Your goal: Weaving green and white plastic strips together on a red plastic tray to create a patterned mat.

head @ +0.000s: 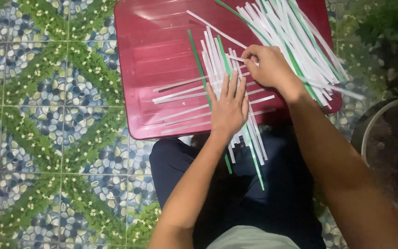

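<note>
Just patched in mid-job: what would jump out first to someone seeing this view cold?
A dark red tray at top centre, crossed by white and green strips. The left hand presses flat on the woven strips at the tray's near edge, while the right hand pinches one strip beside a loose pile at upper right.

Around you lies a tiled floor (pixel 47 115) patterned with blue-grey pebbles and diagonal bands of green leaves and small white flowers, while at three o'clock a round dark pot (pixel 388 152) with a pale rim sits on it, and green foliage (pixel 383 23) fills the corner at one o'clock.
</note>
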